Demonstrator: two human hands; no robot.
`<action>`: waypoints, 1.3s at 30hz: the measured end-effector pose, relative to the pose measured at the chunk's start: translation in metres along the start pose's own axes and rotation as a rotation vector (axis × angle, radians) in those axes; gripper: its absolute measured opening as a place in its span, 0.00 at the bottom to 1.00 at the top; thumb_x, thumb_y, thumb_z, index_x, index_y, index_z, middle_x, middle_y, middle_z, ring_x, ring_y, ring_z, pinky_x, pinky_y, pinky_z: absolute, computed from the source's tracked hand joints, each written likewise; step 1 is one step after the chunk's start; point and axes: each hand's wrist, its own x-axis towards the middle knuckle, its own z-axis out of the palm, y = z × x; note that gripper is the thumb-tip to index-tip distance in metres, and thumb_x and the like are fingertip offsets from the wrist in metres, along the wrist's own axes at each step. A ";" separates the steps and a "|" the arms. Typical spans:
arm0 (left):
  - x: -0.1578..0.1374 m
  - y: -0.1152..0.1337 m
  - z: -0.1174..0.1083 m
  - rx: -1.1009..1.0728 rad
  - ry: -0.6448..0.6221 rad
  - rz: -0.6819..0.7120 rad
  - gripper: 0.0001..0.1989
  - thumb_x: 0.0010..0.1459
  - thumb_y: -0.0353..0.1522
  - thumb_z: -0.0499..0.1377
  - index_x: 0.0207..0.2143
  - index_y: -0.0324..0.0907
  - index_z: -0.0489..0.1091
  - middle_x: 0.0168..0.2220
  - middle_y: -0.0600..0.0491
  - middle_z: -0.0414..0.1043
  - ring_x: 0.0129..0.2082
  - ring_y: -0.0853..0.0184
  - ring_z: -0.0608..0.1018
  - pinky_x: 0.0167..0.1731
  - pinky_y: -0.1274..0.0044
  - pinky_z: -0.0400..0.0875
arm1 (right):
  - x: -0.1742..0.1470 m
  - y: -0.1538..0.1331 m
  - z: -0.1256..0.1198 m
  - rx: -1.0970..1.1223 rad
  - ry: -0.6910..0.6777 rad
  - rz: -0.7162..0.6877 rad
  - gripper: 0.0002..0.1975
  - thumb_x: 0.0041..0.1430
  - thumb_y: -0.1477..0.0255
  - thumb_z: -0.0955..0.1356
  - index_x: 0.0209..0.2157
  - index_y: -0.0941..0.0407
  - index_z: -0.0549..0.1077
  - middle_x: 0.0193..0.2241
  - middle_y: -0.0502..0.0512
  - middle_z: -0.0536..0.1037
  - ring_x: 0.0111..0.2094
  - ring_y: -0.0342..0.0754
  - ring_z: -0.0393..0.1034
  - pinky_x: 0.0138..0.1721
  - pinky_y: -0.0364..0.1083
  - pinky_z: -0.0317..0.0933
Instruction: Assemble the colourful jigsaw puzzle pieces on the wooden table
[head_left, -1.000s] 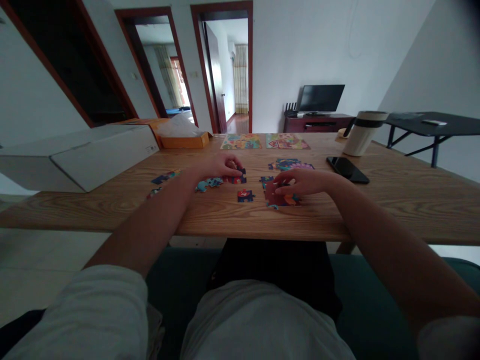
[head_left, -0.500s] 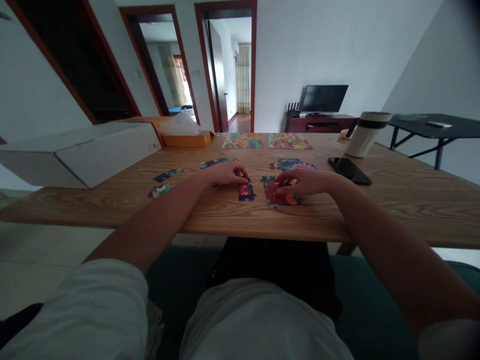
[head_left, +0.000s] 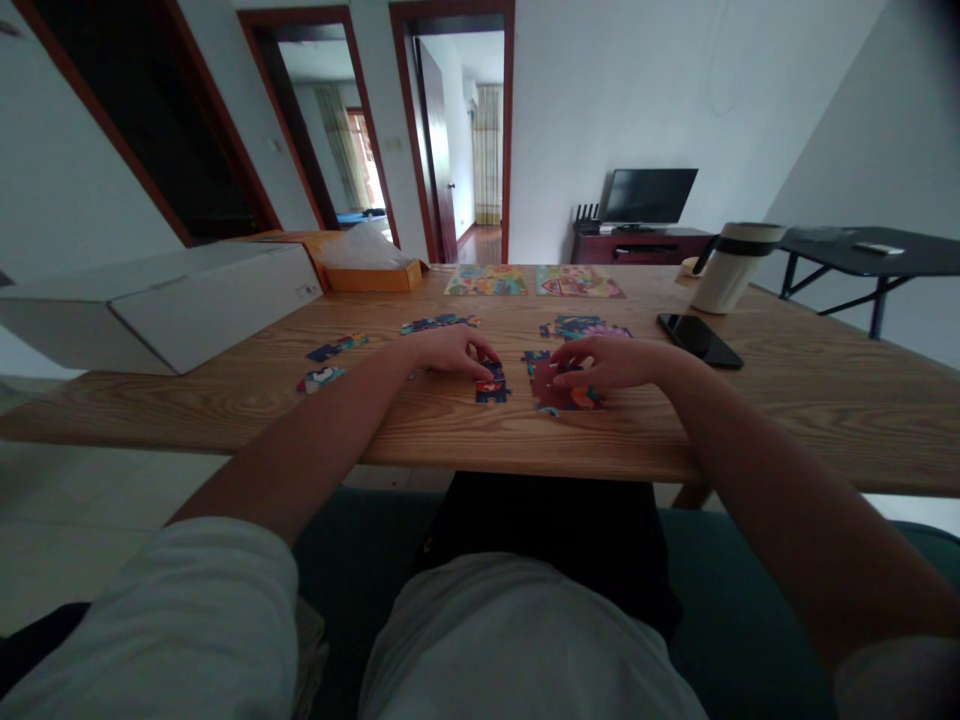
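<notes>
My left hand (head_left: 450,350) reaches down onto a small blue and red block of jigsaw puzzle pieces (head_left: 492,392). Its thumb and bent fingers grip the upper part of that block, partly covering it. To the right, a larger reddish-brown puzzle section (head_left: 547,390) lies flat, apart from the small block. My right hand (head_left: 604,362) rests on this section with its fingers apart. Behind the hands are a dark puzzle section (head_left: 577,327) on the right and a joined strip of pieces (head_left: 435,323) on the left.
Loose puzzle pieces (head_left: 322,378) and a joined piece group (head_left: 337,347) lie at left. A white box (head_left: 217,310) and an orange tissue box (head_left: 375,278) stand behind them. Two colourful picture sheets (head_left: 487,281) lie at the back. A phone (head_left: 697,340) and mug (head_left: 735,270) are right.
My left thumb and fingers have shifted slightly on the small puzzle block, covering more of its red part. My right hand has stayed nearly still.
</notes>
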 end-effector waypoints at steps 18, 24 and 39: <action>0.000 0.005 0.001 0.012 -0.050 -0.013 0.34 0.50 0.53 0.64 0.57 0.47 0.74 0.41 0.51 0.77 0.35 0.65 0.75 0.32 0.77 0.63 | -0.001 -0.005 -0.002 -0.004 -0.003 0.018 0.25 0.62 0.49 0.66 0.52 0.49 0.78 0.48 0.55 0.83 0.46 0.56 0.77 0.47 0.51 0.69; -0.001 0.004 0.002 0.042 -0.038 -0.019 0.34 0.50 0.53 0.65 0.56 0.47 0.75 0.39 0.52 0.77 0.34 0.65 0.75 0.32 0.77 0.64 | -0.001 -0.005 -0.002 -0.006 0.003 0.021 0.24 0.61 0.49 0.67 0.51 0.48 0.79 0.47 0.56 0.83 0.45 0.57 0.77 0.48 0.53 0.68; -0.037 0.061 0.042 0.367 0.085 -0.025 0.45 0.64 0.57 0.47 0.71 0.33 0.52 0.73 0.34 0.45 0.72 0.49 0.52 0.68 0.65 0.46 | 0.002 -0.002 -0.001 0.024 -0.031 -0.008 0.23 0.64 0.50 0.64 0.51 0.46 0.79 0.47 0.52 0.83 0.45 0.56 0.78 0.47 0.51 0.69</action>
